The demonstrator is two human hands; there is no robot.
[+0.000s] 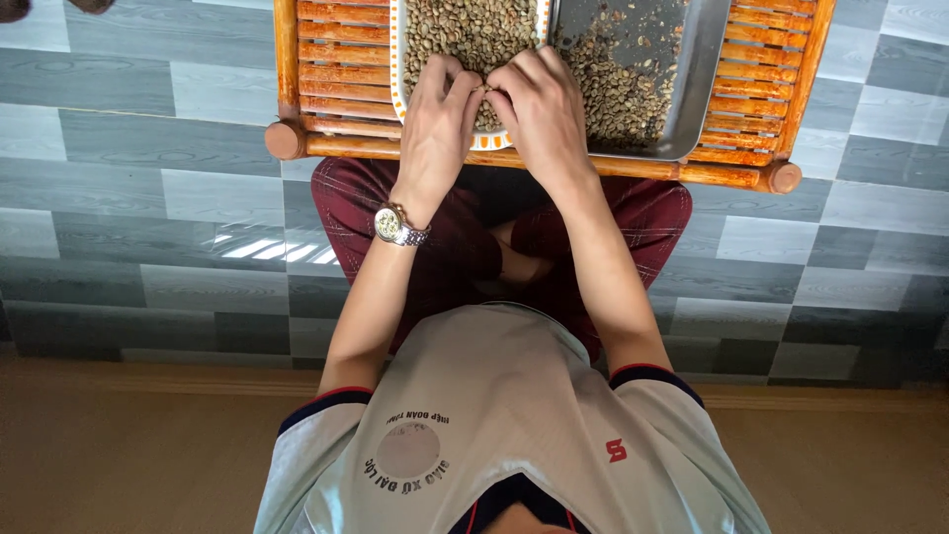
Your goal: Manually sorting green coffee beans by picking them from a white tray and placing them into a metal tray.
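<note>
A white tray with an orange-dotted rim (396, 59) holds a heap of pale green coffee beans (465, 30). Both my hands rest on its near edge, fingertips meeting over the beans. My left hand (440, 114), with a silver wristwatch (393, 225) on its wrist, has its fingers curled and pinched among the beans. My right hand (542, 109) is curled the same way, its fingertips touching the left hand's. What sits between the fingertips is too small to see clearly. To the right stands a metal tray (704, 69) with a thinner scatter of beans (618, 89).
Both trays stand on a low slatted bamboo table (341, 69) with round end posts. My crossed legs in maroon trousers (652, 218) lie under its near edge. Grey wood-look floor tiles (148, 198) surround it, and a tan mat (129, 455) lies at the bottom.
</note>
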